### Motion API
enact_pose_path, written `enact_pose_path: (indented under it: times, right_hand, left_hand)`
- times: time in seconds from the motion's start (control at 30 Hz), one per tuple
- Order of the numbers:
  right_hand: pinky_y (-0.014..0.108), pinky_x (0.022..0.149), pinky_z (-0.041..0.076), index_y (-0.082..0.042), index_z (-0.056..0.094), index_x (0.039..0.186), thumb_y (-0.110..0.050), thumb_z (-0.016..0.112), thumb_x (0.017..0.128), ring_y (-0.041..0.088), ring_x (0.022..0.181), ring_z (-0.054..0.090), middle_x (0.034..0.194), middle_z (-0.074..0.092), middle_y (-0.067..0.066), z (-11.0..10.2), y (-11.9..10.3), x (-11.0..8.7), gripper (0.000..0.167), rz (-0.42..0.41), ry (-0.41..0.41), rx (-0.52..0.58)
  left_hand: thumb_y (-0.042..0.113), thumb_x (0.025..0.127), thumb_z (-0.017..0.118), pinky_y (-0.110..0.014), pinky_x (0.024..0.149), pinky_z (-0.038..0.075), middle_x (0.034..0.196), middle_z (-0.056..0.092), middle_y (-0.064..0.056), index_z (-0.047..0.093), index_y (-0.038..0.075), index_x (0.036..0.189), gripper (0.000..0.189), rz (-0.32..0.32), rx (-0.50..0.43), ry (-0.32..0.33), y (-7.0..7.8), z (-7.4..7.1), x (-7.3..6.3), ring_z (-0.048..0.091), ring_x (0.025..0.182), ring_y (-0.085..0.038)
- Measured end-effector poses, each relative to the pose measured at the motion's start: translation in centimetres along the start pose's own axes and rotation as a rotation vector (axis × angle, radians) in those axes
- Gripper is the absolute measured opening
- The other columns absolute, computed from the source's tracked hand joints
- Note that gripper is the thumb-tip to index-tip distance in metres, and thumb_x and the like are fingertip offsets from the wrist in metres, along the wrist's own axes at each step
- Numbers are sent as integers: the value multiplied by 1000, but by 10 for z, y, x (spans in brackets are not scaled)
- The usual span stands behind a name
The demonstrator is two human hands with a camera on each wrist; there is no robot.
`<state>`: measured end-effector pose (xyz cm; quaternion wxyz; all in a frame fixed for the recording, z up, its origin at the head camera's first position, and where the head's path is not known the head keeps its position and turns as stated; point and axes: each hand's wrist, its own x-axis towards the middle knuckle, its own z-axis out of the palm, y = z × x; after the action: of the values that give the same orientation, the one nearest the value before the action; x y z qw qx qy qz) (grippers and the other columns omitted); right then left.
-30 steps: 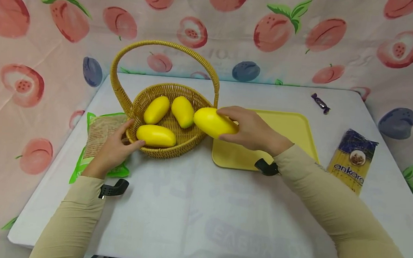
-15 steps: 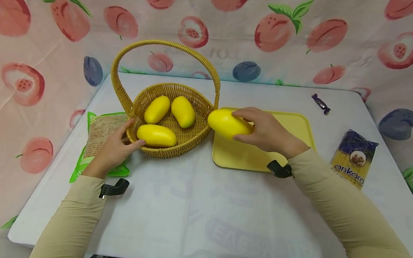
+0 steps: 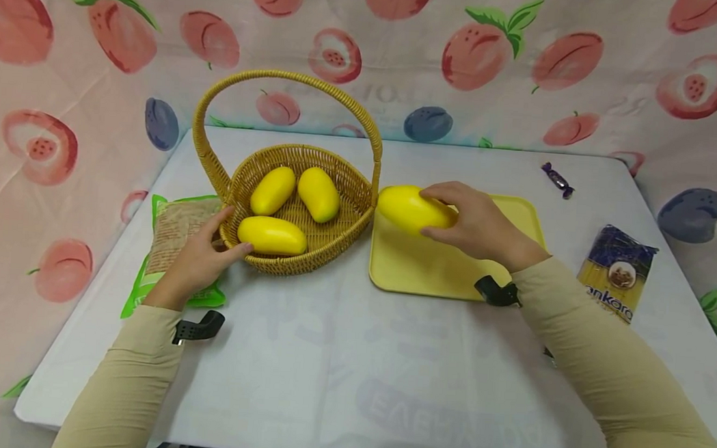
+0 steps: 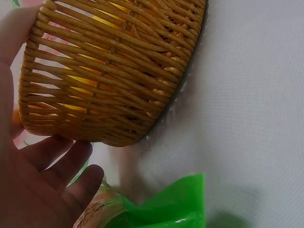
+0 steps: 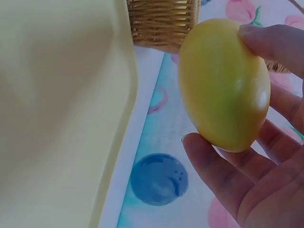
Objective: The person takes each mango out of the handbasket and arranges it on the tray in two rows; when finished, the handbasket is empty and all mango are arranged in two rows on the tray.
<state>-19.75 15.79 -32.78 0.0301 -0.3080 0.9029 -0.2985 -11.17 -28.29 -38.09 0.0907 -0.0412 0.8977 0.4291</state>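
My right hand [image 3: 478, 224] holds a yellow mango [image 3: 410, 209] over the left part of a yellow tray [image 3: 417, 275]. In the right wrist view the thumb lies on one side of the mango [image 5: 223, 85] and the fingers curl round the other. A wicker basket [image 3: 294, 264] with a tall arched handle stands to the left, three more mangoes [image 3: 271, 236] lying inside it. The left hand [image 3: 199, 259] grips the basket's left rim, its thumb over the edge and the fingers against the outer wall, as the left wrist view shows.
Partly under the left forearm and basket lies a green-edged bag [image 3: 176, 233] of brownish food. On the right are a blue and yellow "ankara" packet [image 3: 621, 267] and a small wrapped candy [image 3: 557, 181]. A fruit-print cloth [image 3: 393, 55] hangs behind the white table [image 3: 299, 385].
The right hand has carried the mango rightward, from the basket's right rim to over the tray. The left hand and the basket have stayed in place.
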Motion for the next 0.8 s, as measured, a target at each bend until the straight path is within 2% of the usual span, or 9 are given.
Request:
enact_pose_path:
  times: [0.47,0.8]
  right_hand:
    - [52,104,41,1,57,137,-20,78,89,38,122,51,140,52,19,5,20,17,56,119,-42,54]
    - [50,103,43,2,57,137,-23,78,88,38,119,53,140,52,19,15,35,31,59,188,-76,73]
  left_hand:
    - [52,93,66,-61,110,30,164,15,-19,9,23,163,95,-25,-24,-15,1,0,-1,33,140,-46]
    - [52,94,66,-61,110,30,164,16,-20,9,22,163,95,-29,-25,-10,0,0,0,32,140,-46]
